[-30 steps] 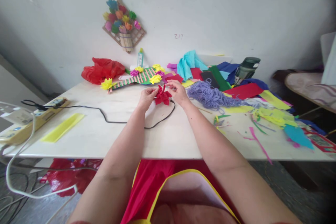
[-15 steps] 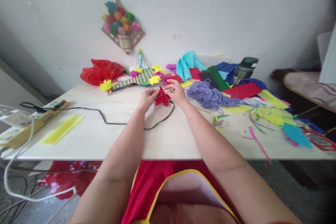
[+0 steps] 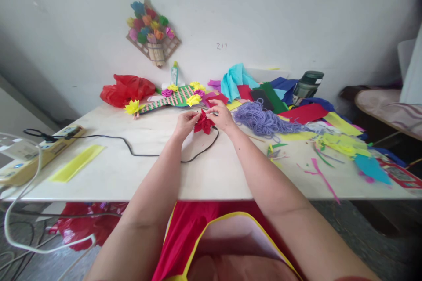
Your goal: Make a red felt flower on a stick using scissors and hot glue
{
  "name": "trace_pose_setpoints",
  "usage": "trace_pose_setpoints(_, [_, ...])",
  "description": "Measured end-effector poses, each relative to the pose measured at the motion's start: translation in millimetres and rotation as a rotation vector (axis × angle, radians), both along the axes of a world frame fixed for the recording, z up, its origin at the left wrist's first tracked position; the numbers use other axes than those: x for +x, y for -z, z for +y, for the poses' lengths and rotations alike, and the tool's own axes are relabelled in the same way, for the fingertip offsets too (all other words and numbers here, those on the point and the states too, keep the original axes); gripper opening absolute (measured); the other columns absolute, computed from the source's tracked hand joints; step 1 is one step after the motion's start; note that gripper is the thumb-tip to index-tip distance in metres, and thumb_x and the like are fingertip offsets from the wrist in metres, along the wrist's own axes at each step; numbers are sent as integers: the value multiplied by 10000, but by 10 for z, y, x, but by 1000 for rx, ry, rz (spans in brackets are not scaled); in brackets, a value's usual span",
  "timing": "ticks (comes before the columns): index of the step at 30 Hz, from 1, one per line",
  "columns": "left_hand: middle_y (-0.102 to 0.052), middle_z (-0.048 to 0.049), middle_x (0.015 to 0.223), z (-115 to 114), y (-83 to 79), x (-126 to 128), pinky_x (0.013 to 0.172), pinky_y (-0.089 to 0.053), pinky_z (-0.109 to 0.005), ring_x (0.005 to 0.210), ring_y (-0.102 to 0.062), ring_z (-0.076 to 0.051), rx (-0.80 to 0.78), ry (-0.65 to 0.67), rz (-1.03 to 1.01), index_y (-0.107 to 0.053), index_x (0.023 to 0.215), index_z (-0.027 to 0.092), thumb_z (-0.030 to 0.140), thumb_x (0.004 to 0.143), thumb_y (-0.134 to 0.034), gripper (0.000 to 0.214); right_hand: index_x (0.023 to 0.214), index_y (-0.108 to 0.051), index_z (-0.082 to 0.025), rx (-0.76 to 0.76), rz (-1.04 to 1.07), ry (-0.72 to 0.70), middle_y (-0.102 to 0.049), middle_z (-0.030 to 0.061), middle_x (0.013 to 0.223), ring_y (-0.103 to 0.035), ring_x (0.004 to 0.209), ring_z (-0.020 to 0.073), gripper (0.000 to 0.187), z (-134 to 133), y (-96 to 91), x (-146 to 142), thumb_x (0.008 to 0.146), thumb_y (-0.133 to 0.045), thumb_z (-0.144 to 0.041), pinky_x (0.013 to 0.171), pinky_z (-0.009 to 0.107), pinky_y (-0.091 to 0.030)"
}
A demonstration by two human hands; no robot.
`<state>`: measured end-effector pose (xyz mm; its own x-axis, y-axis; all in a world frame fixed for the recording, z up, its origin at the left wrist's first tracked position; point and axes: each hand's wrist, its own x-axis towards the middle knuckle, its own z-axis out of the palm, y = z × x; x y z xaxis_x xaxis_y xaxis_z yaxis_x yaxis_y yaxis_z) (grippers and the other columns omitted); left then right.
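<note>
A red paper flower (image 3: 204, 124) is held just above the white table (image 3: 217, 171) between both my hands. My left hand (image 3: 186, 123) pinches its left side with closed fingers. On the flower's right, my right hand (image 3: 222, 114) grips the upper petals, fingers curled. A black cable (image 3: 154, 153) loops on the table under the flower.
Purple yarn (image 3: 263, 120) and several coloured paper sheets and scraps (image 3: 332, 140) cover the right side. A striped craft piece with yellow flowers (image 3: 171, 96), a glue bottle (image 3: 174, 73) and a red bag (image 3: 127, 88) stand at the back. A power strip (image 3: 33, 153) and yellow strip (image 3: 77, 163) lie left.
My hands and the red flower have stayed almost in place; the fingers have shifted slightly on the petals.
</note>
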<state>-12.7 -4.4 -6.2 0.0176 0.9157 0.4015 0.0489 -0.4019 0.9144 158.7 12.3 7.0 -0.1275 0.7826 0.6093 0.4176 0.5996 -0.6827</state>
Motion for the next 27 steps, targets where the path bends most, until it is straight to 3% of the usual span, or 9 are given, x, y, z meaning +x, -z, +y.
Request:
trace_pose_setpoints(18, [-671, -37, 655, -26, -7, 4, 592, -450, -263, 608, -577, -146, -20, -4, 26, -726, 729, 138, 519, 653, -821, 400, 653, -718, -219, -22, -22, 23, -691, 80, 1247, -641, 1195, 278, 72, 28, 19, 5, 719, -712, -193, 1113, 464, -464])
trace_pose_setpoints(27, [-674, -37, 654, -28, -4, 31, 593, -453, -261, 608, -570, -143, 17, 18, 39, -718, 719, 151, 589, 632, -819, 458, 618, -686, -223, -56, -74, 48, -682, 61, 1240, -639, 1188, 283, 93, 33, 28, -4, 692, -696, -167, 1089, 479, -475])
